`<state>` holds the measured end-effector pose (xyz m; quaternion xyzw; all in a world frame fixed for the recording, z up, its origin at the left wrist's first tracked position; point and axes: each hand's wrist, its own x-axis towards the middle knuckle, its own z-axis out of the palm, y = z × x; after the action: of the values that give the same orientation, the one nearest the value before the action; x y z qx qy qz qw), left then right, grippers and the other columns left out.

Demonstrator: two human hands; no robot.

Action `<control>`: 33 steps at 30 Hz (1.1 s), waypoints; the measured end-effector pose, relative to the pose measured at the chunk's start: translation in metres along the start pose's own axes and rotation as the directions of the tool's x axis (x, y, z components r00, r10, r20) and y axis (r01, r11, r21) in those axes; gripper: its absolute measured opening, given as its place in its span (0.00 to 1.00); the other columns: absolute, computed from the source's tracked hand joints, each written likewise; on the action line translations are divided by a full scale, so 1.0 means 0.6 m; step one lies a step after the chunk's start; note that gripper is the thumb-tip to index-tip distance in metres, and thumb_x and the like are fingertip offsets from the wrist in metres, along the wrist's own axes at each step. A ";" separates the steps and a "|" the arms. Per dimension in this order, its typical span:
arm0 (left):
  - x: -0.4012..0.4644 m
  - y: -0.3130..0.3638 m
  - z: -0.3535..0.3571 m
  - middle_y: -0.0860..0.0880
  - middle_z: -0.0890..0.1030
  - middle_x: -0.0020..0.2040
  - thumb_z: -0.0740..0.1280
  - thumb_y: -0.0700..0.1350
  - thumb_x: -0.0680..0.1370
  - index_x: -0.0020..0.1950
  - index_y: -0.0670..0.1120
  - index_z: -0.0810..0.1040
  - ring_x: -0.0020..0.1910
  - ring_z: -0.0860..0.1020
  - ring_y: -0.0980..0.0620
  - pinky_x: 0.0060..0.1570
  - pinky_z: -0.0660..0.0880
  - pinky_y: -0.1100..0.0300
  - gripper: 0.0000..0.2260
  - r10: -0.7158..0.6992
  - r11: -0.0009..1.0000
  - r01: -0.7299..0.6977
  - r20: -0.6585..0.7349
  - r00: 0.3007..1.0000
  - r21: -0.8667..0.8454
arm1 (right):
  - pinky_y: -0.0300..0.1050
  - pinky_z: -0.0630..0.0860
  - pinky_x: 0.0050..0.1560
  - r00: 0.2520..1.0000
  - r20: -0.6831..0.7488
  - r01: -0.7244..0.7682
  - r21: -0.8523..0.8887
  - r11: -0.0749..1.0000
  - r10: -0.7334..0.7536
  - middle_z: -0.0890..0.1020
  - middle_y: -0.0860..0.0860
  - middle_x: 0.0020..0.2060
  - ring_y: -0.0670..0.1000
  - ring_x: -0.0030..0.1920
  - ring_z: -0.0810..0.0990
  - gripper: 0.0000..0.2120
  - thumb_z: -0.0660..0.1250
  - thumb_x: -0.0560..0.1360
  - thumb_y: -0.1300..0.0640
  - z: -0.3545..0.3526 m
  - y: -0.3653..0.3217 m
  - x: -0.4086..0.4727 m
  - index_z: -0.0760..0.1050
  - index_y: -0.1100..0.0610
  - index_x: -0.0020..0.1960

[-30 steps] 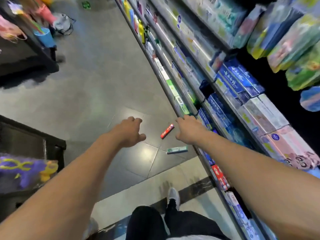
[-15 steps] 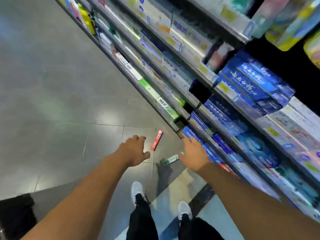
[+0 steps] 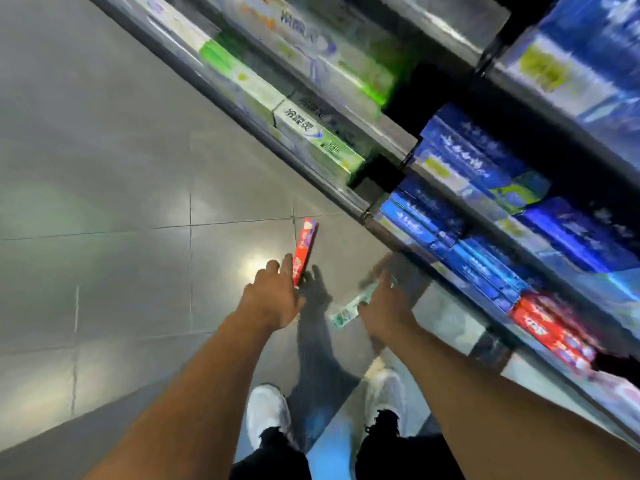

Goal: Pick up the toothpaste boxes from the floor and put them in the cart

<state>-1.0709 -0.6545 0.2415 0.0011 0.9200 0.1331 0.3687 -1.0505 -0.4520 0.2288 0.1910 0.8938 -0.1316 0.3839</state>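
At the bottom of the frame I see my two white shoes point(image 3: 268, 417) on the grey tiled floor point(image 3: 104, 202), with dark trouser legs below them. Both bare forearms reach up toward the middle. My left hand point(image 3: 272, 299) sits just left of centre, fingers spread loosely, fingertips overlapping the lower end of the red toothpaste box point(image 3: 304, 252); I cannot tell whether they touch it. My right hand point(image 3: 386, 306) is right of centre and motion-blurred, so I cannot tell how its fingers stand; it covers one end of the green-and-white toothpaste box point(image 3: 349, 310), which lies flat on the floor. Beyond, shelves point(image 3: 346, 199) run diagonally across the upper right, stocked with green, blue and red boxes.
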 end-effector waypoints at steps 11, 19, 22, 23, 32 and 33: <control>0.344 -0.061 0.186 0.37 0.66 0.64 0.62 0.53 0.79 0.80 0.51 0.40 0.58 0.73 0.33 0.58 0.71 0.44 0.38 0.038 0.999 -0.039 -0.090 0.995 -0.008 | 0.50 0.67 0.67 0.941 0.006 -0.325 0.295 0.899 0.338 0.60 0.66 0.72 0.61 0.69 0.67 0.48 0.63 0.78 0.42 0.245 0.026 0.251 0.35 0.67 0.77; 0.396 -0.042 0.241 0.38 0.69 0.58 0.60 0.41 0.79 0.79 0.50 0.36 0.47 0.77 0.36 0.42 0.69 0.47 0.38 0.076 0.991 -0.061 -0.130 0.989 0.117 | 0.52 0.73 0.59 0.933 -0.103 -0.267 0.446 0.855 0.345 0.60 0.63 0.70 0.61 0.62 0.74 0.48 0.67 0.78 0.57 0.272 0.017 0.264 0.31 0.55 0.78; 0.393 -0.044 0.243 0.38 0.69 0.56 0.57 0.38 0.80 0.79 0.50 0.35 0.45 0.77 0.37 0.43 0.72 0.45 0.37 0.065 0.989 -0.044 -0.147 0.987 0.139 | 0.54 0.73 0.60 0.940 -0.104 -0.263 0.389 0.883 0.326 0.62 0.59 0.70 0.59 0.62 0.75 0.48 0.68 0.78 0.56 0.263 0.029 0.266 0.31 0.47 0.78; 0.392 -0.044 0.240 0.38 0.69 0.56 0.57 0.38 0.80 0.79 0.51 0.34 0.45 0.77 0.37 0.44 0.72 0.45 0.37 0.061 0.991 -0.043 -0.144 0.988 0.123 | 0.55 0.74 0.60 0.939 -0.122 -0.259 0.365 0.894 0.322 0.63 0.58 0.69 0.59 0.62 0.75 0.48 0.68 0.77 0.55 0.260 0.036 0.264 0.31 0.46 0.78; 0.241 -0.040 0.158 0.39 0.70 0.56 0.66 0.38 0.77 0.77 0.56 0.32 0.45 0.78 0.38 0.45 0.78 0.46 0.46 0.005 0.999 -0.002 -0.083 0.997 0.040 | 0.53 0.76 0.59 0.988 -0.088 -0.126 -0.016 0.992 0.124 0.64 0.59 0.70 0.59 0.63 0.76 0.46 0.66 0.78 0.52 0.176 0.036 0.140 0.33 0.50 0.79; 0.206 -0.032 0.137 0.39 0.70 0.56 0.65 0.39 0.77 0.77 0.56 0.33 0.45 0.78 0.37 0.45 0.77 0.46 0.45 0.000 1.000 0.003 -0.081 0.997 0.027 | 0.52 0.77 0.58 0.992 -0.083 -0.104 -0.046 0.993 0.100 0.63 0.59 0.71 0.60 0.63 0.76 0.46 0.66 0.78 0.52 0.153 0.031 0.110 0.33 0.50 0.79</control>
<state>-1.1033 -0.6404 0.0963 0.0000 0.9359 0.1203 0.3312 -1.0253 -0.4547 0.1170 0.2317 0.9007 -0.0813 0.3584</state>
